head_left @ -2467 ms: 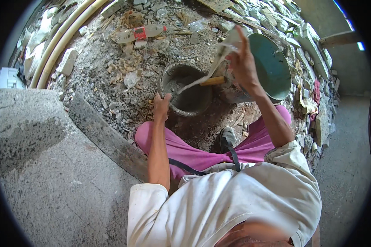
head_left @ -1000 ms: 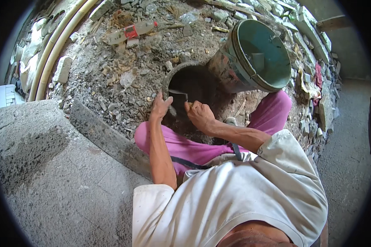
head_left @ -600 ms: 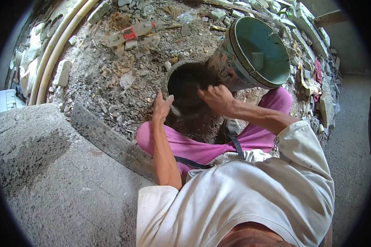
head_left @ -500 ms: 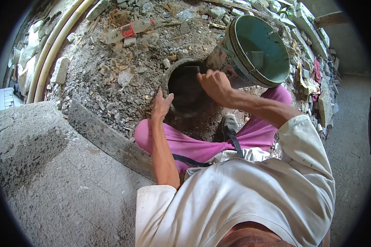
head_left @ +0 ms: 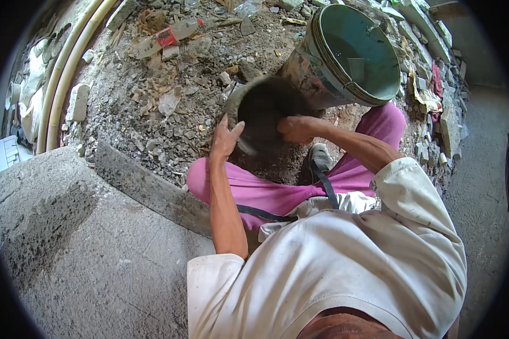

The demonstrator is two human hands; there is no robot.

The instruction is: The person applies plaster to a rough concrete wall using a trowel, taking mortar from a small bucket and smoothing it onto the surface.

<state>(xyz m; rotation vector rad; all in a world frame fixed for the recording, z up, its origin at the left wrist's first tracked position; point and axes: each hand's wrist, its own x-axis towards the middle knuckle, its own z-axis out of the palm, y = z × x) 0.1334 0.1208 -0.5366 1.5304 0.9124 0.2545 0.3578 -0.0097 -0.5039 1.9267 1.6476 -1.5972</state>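
Right hand (head_left: 297, 129) has moved: 2.5 s ago it was over by the bucket (head_left: 309, 73), pouring water from a clear cup (head_left: 356, 69). Now down at the right side of the bowl (head_left: 233, 106), cup is in the bucket.

Right fingers curled in; their tips sit in dark blur, can't tell if they're pinching anything. Left hand (head_left: 225, 139): thumb and fingers spread apart, touching the bowl's left rim.

Bowl's on the ground in front of the person's pink trousers (head_left: 274, 195), just beside the bucket. Inside too dark and blurred to read.

Bottle with red label (head_left: 167, 38) lies on the rubble beyond. Board (head_left: 147, 189) runs along the concrete slab (head_left: 85, 243), left.
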